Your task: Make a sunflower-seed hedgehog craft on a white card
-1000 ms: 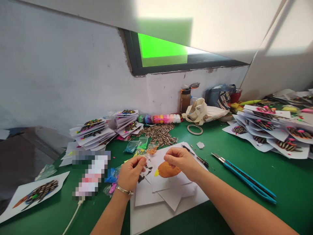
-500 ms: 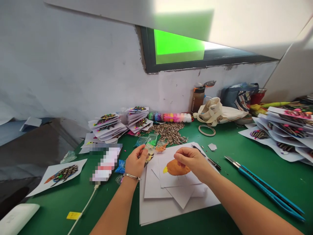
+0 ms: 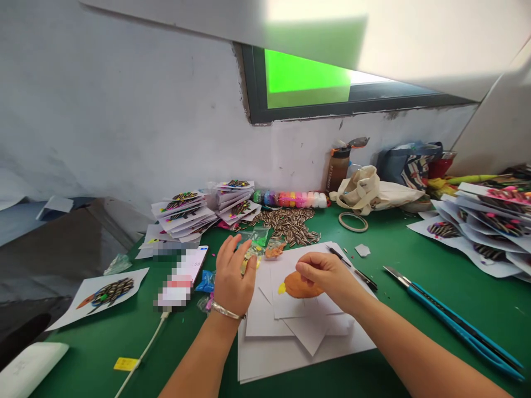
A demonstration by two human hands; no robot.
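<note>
My right hand rests on a white card, its fingers curled and pinched over an orange clay shape with a small yellow tip. My left hand hovers left of the card with its fingers spread, reaching over small clear bags of coloured clay. The card lies on a loose stack of white paper sheets. A pile of striped sunflower seeds lies just beyond the bags.
A green table carries stacks of finished seed cards at the left and right. Blue utility knives, a tape ring, a row of clay pots, a cloth bag, a bottle and a phone lie around.
My left hand has let go of its pinch, opened its fingers and moved forward toward the clay bags. My right hand stays on the orange clay. The view has shifted slightly left.
</note>
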